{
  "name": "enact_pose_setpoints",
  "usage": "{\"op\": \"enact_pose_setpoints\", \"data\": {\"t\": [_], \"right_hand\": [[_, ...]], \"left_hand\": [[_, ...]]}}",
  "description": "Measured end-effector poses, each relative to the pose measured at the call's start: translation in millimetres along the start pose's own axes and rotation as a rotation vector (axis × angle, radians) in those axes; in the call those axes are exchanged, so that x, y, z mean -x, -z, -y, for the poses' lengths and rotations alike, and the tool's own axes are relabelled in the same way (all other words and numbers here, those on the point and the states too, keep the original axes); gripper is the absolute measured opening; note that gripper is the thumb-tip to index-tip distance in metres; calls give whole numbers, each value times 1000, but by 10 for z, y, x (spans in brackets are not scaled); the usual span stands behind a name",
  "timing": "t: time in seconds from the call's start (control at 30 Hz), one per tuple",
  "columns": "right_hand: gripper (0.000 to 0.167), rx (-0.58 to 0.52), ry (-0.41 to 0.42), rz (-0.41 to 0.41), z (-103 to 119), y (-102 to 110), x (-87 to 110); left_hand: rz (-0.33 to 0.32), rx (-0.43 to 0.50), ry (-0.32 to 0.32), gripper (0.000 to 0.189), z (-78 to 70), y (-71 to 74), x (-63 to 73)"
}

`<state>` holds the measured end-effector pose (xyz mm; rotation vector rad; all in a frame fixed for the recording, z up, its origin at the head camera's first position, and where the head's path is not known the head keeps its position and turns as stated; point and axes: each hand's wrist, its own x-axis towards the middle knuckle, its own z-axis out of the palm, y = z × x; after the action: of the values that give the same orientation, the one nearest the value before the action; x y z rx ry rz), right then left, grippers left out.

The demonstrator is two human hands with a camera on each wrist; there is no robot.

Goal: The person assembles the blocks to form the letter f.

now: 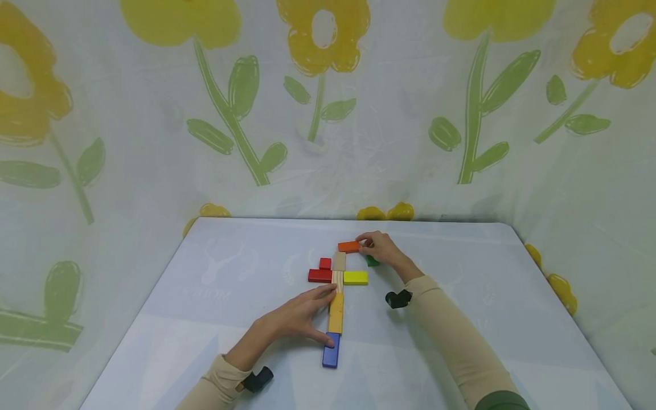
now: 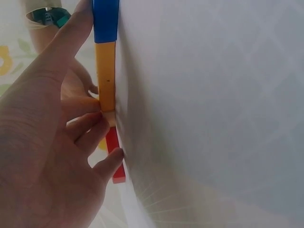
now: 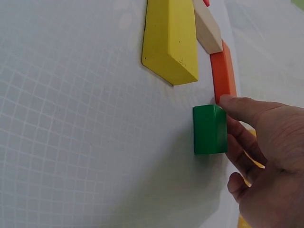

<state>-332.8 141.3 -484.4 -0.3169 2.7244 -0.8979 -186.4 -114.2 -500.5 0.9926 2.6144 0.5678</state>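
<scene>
Several wooden blocks lie in a row on the table. My left hand (image 1: 299, 314) spans the near part: its thumb rests on the blue block (image 1: 329, 357) and its fingertips reach the plain wood block (image 1: 337, 275) beyond the amber block (image 1: 335, 314). At the far end, my right hand (image 1: 380, 248) pinches the right end of the orange block (image 1: 348, 247) between thumb and finger. That block lies crosswise at the tip of a second plain block (image 1: 339, 261). Just below the right fingers sits a green block (image 3: 209, 130), partly covered by the hand in the head view.
A long red block (image 1: 319, 276) extends left of the row, with a small red block (image 1: 325, 263) behind it. On the right side lies a yellow block (image 1: 356, 278). Flower-printed white sheeting (image 1: 389, 142) hangs behind the white table (image 1: 215, 285).
</scene>
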Motion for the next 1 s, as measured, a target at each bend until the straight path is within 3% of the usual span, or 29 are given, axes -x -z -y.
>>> {"op": "enact_pose_setpoints", "data": {"t": [0.53, 1.0], "right_hand": [[41, 59, 58, -42, 64, 41, 21], [36, 96, 214, -37, 367, -61, 62]], "left_hand": [[7, 0, -2, 108, -2, 4, 13], [-7, 2, -21, 107, 10, -3, 17]]}}
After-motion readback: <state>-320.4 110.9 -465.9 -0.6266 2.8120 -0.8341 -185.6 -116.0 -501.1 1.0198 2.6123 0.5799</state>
